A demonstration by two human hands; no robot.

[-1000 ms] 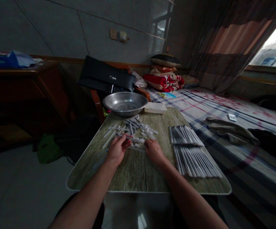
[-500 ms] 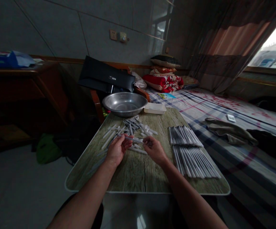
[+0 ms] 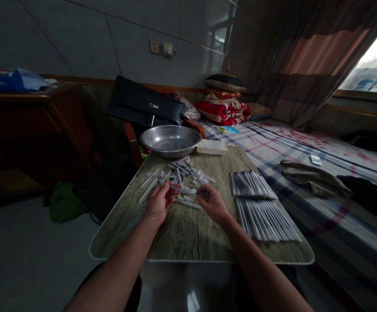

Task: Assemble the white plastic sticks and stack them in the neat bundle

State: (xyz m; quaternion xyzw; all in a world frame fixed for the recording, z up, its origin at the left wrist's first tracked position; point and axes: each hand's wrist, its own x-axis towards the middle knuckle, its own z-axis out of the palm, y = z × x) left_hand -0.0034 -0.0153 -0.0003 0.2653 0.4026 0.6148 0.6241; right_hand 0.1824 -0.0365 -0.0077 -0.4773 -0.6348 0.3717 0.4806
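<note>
glazed grey wall tiles and a checked bed sheet (image 3: 305, 149) surround a folding table (image 3: 188, 236), its top printed with pale wood grain and edged by a smooth light rim. on it sit one round steel basin (image 3: 170, 141), dull and shallow, and one white plastic tray (image 3: 211, 147), both at the far edge. a loose heap of thin white plastic tubes (image 3: 183, 171) lies in crossed, jumbled lines at the table's middle, too tangled to count. to the right lie two neat rows of tubes (image 3: 256, 203), packed side by side, one above the other.

both forearms reach in from the near edge, bare and angled inward. the left hand (image 3: 157, 203) curls closed around one tube (image 3: 183, 190), pinching it near its left end above the heap's near side. the right hand (image 3: 212, 203) sits just beside that tube's other end, fingers bunched; whether they touch it, i cannot tell.
</note>
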